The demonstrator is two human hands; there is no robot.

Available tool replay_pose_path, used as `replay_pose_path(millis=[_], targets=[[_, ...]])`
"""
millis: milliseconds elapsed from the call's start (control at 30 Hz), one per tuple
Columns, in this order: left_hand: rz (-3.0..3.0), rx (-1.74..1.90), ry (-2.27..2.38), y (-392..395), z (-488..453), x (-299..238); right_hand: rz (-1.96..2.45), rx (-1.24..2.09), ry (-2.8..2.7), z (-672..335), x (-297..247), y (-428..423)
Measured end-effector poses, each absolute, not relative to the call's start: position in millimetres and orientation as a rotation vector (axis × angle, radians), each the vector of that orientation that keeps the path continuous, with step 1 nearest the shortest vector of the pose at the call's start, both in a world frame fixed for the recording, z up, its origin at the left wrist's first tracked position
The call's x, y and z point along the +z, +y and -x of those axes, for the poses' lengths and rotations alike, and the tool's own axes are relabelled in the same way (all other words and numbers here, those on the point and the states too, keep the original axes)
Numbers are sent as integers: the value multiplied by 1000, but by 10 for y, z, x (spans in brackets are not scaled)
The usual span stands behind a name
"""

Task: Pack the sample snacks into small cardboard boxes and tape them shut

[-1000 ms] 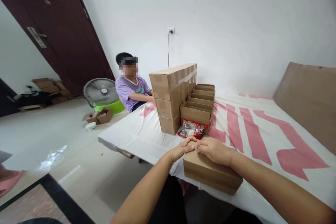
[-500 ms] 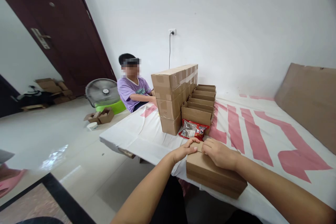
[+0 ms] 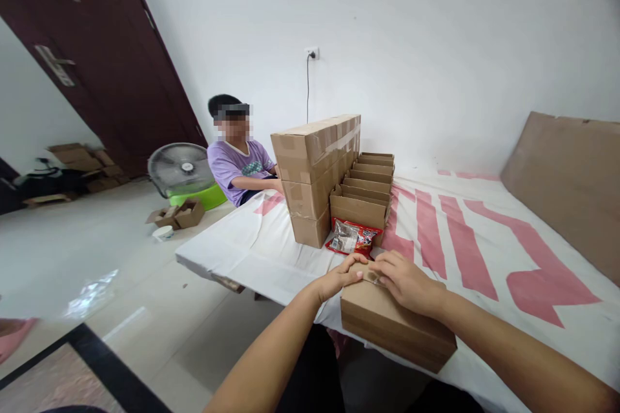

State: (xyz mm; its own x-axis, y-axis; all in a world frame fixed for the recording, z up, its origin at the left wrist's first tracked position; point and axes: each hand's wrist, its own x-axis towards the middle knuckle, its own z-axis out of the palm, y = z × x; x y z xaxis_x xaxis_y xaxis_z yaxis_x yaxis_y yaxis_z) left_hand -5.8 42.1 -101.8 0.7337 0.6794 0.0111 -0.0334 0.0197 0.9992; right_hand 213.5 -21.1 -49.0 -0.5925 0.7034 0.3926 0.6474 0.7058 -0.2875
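Note:
A brown cardboard box (image 3: 397, 319) lies near the front edge of the cloth-covered table (image 3: 242, 242). My left hand (image 3: 346, 274) grips the box's far left end, its thumb on top and its fingers over the end. Beside it, my right hand (image 3: 407, 284) rests on the box top, with bent fingers at the flap edge. A small dark gap with a shiny bit, perhaps clear tape, shows by those fingertips; the right thumb is hidden. Just beyond the hands lies a red and clear plastic packet (image 3: 353, 237), against a row of open cardboard boxes (image 3: 361, 203).
A stack of taped cardboard boxes (image 3: 310, 181) stands left of the open ones. Behind it sits a person in a purple shirt (image 3: 237, 164). A large cardboard sheet (image 3: 566, 187) leans at the right. On the floor are a fan (image 3: 179, 168) and opened small boxes (image 3: 184, 213).
My right hand's fingers have loosened and spread a little over the flap, and the dark gap shows beneath them. My left hand keeps its hold. The view has shifted slightly to the right.

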Motion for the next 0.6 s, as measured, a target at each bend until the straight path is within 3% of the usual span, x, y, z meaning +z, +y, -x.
replay_pose_path(millis=[367, 600], targets=[[-1455, 585, 542, 422, 47, -1038, 1145, -123, -2580, -2033, -569, -288], [-1474, 562, 546, 369, 22, -986, 1183, -113, -2588, -2107, -524, -455]])
